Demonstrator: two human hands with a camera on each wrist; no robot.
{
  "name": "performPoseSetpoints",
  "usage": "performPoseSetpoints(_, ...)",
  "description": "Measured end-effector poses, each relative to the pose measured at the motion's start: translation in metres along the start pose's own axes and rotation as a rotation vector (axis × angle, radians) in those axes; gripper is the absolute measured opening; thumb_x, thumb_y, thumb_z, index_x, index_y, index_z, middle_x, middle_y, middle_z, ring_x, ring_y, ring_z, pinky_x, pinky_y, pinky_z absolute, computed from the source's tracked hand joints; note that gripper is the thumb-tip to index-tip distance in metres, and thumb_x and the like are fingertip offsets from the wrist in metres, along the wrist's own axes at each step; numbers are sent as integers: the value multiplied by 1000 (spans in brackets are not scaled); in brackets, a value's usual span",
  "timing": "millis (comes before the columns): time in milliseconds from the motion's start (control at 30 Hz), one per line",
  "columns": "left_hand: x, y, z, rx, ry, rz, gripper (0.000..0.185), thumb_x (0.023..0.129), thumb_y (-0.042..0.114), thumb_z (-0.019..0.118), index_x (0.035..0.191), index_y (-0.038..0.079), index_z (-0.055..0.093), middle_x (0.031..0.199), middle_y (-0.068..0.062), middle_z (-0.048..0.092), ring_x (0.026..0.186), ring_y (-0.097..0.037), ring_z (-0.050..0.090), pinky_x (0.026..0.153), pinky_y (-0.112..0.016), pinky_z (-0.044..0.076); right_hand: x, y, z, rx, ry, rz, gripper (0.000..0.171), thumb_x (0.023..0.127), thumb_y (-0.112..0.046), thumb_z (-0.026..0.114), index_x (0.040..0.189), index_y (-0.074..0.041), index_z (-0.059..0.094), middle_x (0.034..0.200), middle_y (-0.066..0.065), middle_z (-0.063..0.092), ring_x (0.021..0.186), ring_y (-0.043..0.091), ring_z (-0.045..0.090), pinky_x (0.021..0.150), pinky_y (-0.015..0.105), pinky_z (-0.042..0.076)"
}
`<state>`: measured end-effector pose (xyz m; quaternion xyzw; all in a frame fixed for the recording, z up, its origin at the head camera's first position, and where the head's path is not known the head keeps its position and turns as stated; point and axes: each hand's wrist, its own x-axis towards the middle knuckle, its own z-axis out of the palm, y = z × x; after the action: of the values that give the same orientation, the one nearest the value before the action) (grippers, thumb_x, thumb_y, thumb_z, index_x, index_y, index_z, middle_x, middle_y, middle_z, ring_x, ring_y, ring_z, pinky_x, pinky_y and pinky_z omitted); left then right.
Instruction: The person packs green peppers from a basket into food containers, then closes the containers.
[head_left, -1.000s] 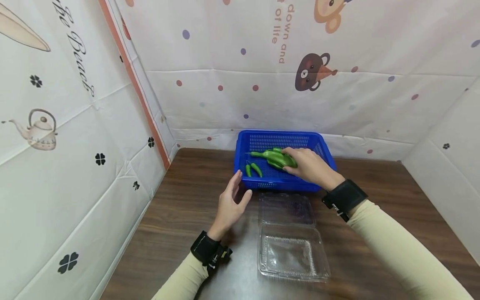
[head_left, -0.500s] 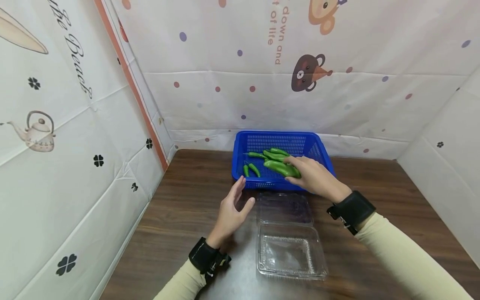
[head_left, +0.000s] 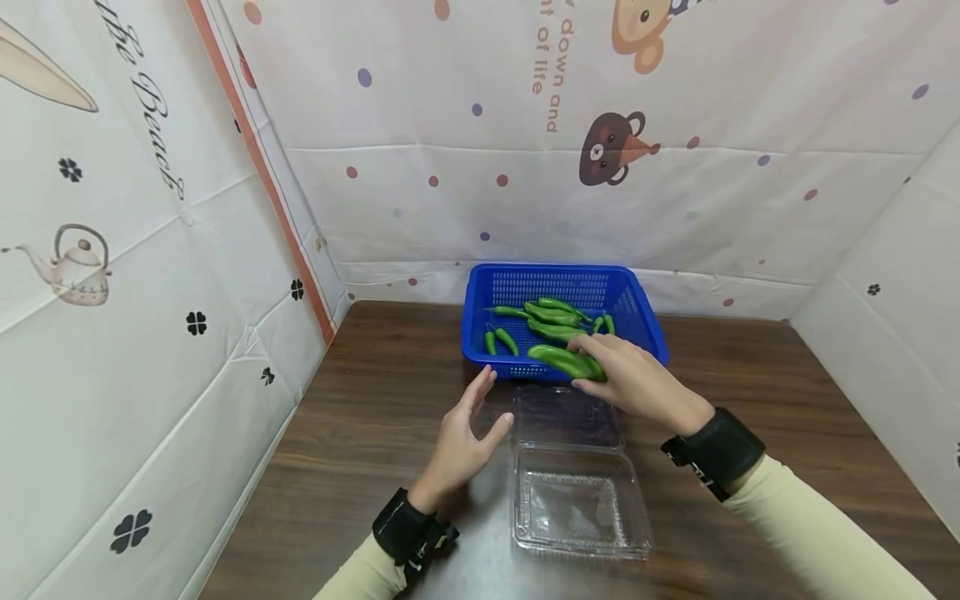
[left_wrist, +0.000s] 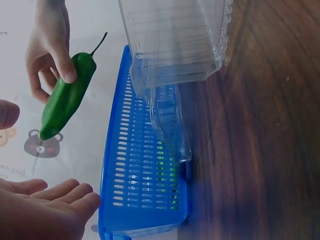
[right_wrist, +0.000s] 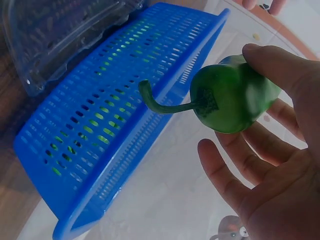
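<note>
The right hand (head_left: 633,379) has drawn nearer, pinching a green pepper (head_left: 562,360) over the blue basket's (head_left: 480,333) near rim. The left hand (head_left: 461,437) hovers with relaxed fingers, empty. Wall text reads "of life" (head_left: 542,46).

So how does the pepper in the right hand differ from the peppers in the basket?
The held pepper is lifted over the basket's front rim, pinched by the right hand; the other peppers lie loose on the basket floor. The held pepper looks longer and thicker than the two small ones at the left. All are green with stems.
</note>
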<state>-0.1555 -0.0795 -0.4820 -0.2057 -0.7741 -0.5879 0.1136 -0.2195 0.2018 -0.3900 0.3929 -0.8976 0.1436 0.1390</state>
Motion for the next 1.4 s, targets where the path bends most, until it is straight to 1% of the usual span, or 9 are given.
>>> performPoseSetpoints(67, -2, 1, 0, 11, -11, -7, 74, 99, 23, 70, 161, 9, 33, 159, -6, 44, 146, -20, 41, 118, -38, 34, -4, -2, 1, -3, 10, -10, 51, 85, -21, 87, 127, -9, 62, 96, 2, 63, 80, 13, 54, 67, 34, 47)
performPoseSetpoints(167, -6, 2, 1, 23, -24, -11, 75, 98, 24, 71, 161, 12, 32, 159, -5, 44, 146, -19, 41, 119, -39, 34, -10, -5, 2, -3, 30, -27, 51, 83, -21, 88, 126, -7, 63, 100, 3, 65, 83, 14, 57, 69, 34, 49)
performPoseSetpoints(367, -11, 5, 1, 39, -40, -13, 77, 98, 24, 72, 162, 16, 31, 160, -3, 42, 147, -19, 40, 120, -44, 32, -19, -12, 4, -5, 37, -30, 51, 83, -22, 88, 125, -8, 64, 97, 0, 63, 81, 12, 54, 67, 33, 49)
performPoseSetpoints(533, -15, 7, 1, 48, -89, -34, 79, 97, 29, 72, 163, 20, 29, 162, 2, 39, 149, -16, 36, 120, -45, 30, -27, -17, 5, -6, 29, -21, 51, 83, -22, 88, 126, -9, 63, 97, 1, 63, 81, 12, 53, 66, 32, 47)
performPoseSetpoints(767, -22, 8, 0, 92, -133, -35, 81, 95, 32, 74, 162, 20, 31, 162, 4, 38, 149, -16, 35, 118, -47, 34, -35, -20, 8, -5, 56, -70, 52, 80, -20, 90, 124, -9, 64, 98, 0, 61, 81, 11, 51, 68, 32, 47)
performPoseSetpoints(967, -27, 7, -1, 123, -165, -22, 86, 93, 33, 77, 163, 19, 28, 163, 2, 39, 149, -18, 35, 118, -46, 35, -43, -27, 11, 14, 68, -91, 52, 79, -20, 91, 123, -10, 65, 101, -2, 61, 84, 9, 51, 70, 32, 49)
performPoseSetpoints(1167, -31, 9, -2, 141, -196, -49, 90, 93, 37, 77, 164, 21, 25, 164, 4, 37, 150, -18, 34, 118, -48, 35, -50, -32, 15, 30, 66, -111, 53, 77, -19, 92, 122, -11, 65, 104, -3, 61, 88, 8, 56, 73, 32, 54)
performPoseSetpoints(1300, -34, 11, -3, 152, -221, -60, 92, 91, 40, 77, 164, 21, 24, 164, 5, 35, 150, -17, 34, 118, -47, 36, -54, -33, 18, 38, 68, -119, 54, 77, -18, 92, 123, -11, 65, 104, -4, 61, 87, 8, 55, 72, 31, 53)
performPoseSetpoints(1400, -38, 12, -2, 173, -247, -59, 96, 90, 44, 79, 165, 22, 23, 165, 4, 33, 149, -20, 35, 117, -49, 36, -57, -34, 19, 42, 62, -125, 55, 77, -19, 92, 124, -11, 65, 104, -4, 61, 88, 7, 55, 72, 31, 53)
